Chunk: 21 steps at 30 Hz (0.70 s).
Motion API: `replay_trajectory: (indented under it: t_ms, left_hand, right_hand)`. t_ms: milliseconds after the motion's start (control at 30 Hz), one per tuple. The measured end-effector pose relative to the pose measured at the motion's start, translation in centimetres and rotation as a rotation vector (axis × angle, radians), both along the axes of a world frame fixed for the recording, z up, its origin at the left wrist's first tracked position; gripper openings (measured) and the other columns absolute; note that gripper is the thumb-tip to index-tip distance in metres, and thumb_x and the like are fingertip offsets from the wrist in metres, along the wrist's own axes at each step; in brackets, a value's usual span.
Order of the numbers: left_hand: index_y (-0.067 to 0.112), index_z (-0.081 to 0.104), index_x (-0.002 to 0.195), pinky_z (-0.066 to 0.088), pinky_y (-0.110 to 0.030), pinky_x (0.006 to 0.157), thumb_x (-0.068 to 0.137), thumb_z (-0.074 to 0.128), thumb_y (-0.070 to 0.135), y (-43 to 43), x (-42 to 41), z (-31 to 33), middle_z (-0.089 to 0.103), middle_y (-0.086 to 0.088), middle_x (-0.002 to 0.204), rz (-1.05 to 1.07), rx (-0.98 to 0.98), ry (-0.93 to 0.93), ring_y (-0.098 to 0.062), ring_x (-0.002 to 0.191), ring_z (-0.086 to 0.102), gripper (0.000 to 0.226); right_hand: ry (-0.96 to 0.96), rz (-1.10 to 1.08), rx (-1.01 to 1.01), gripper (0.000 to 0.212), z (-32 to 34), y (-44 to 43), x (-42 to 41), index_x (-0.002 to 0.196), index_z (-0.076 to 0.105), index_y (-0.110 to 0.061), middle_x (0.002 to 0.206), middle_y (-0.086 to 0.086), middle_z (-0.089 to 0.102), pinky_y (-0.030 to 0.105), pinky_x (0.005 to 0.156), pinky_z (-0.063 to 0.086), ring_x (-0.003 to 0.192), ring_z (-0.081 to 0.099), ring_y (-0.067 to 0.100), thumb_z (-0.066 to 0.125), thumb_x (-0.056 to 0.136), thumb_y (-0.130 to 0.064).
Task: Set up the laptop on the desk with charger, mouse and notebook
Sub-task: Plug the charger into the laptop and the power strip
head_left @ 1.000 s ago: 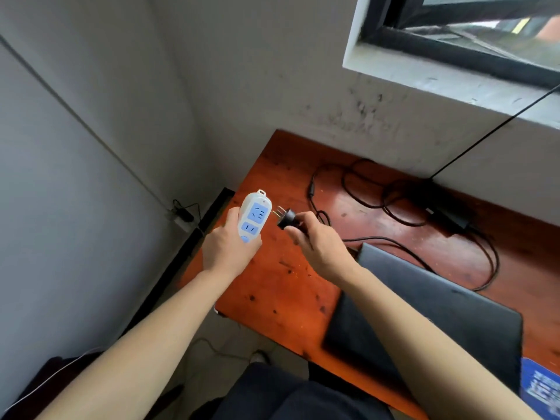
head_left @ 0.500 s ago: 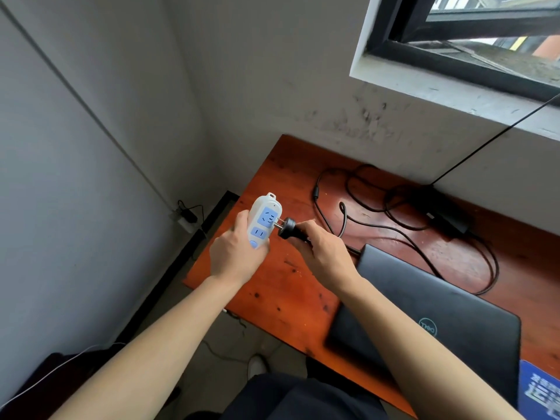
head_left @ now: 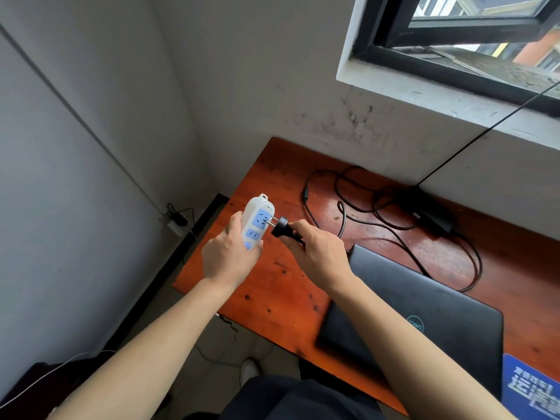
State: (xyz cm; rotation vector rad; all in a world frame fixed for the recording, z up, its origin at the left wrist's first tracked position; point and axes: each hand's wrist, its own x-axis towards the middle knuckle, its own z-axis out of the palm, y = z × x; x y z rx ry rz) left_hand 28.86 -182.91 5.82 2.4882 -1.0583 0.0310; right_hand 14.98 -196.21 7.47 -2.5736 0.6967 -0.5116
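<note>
Prongs of the black plug (head_left: 280, 226) are now going into the top blue socket of the white power strip (head_left: 255, 221); a second ago they were still apart from it. The right hand (head_left: 319, 256) is pinching the plug, fingers (head_left: 298, 228) closed tight around its back end, just beside the strip. The left hand (head_left: 226, 256) is wrapping around the strip's lower half, holding it up above the desk (head_left: 272, 298) edge. The charger cable (head_left: 342, 221) is trailing from the right fingers to the brick (head_left: 431, 218) behind. The closed laptop (head_left: 424, 316) is lying near the right wrist.
</note>
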Motion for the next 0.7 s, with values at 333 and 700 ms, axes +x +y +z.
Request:
replay_trajectory:
  t_ms: [333, 700]
  left_hand:
    - [0.008, 0.052, 0.116, 0.007, -0.004, 0.048, 0.062, 0.087, 0.032, -0.3, 0.1, -0.2, 0.068, -0.007, 0.073, -0.048, 0.0, -0.103, -0.021, 0.046, 0.062, 0.068]
    - [0.007, 0.051, 0.103, 0.035, -0.024, 0.041, 0.064, 0.082, 0.013, -1.5, -0.2, 0.4, 0.066, -0.011, 0.073, -0.058, -0.026, -0.204, -0.03, 0.05, 0.063, 0.051]
  right_hand:
    - [0.031, 0.018, -0.116, 0.021, 1.0, 0.2, 0.0, 0.099, 0.071, -0.016, 0.074, 0.0, 0.07, 0.028, 0.048, 0.038, 0.06, 0.062, 0.024, 0.066, 0.094, -0.036]
    - [0.235, 0.07, -0.14, 0.029, 4.0, -0.6, 1.3, 0.085, 0.062, -0.013, 0.07, 0.003, 0.063, 0.031, 0.054, 0.026, 0.06, 0.052, 0.028, 0.055, 0.099, -0.037]
